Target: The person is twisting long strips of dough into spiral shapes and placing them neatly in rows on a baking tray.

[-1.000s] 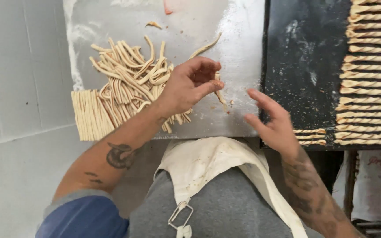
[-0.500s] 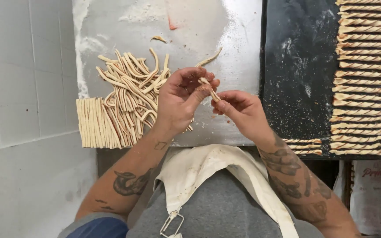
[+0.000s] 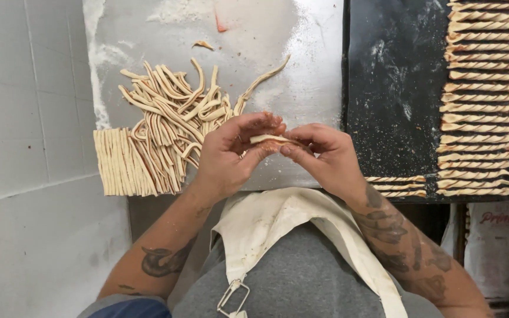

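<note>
Left hand (image 3: 228, 156) and right hand (image 3: 325, 156) meet above the counter (image 3: 301, 76) front edge, fingers of both pinched closed on one short dough strip (image 3: 268, 139) held level between them. Loose pile of dough strips (image 3: 166, 126) lies just left of the hands. Dark tray (image 3: 396, 94) at right carries rows of twisted sticks (image 3: 481, 94).
</note>
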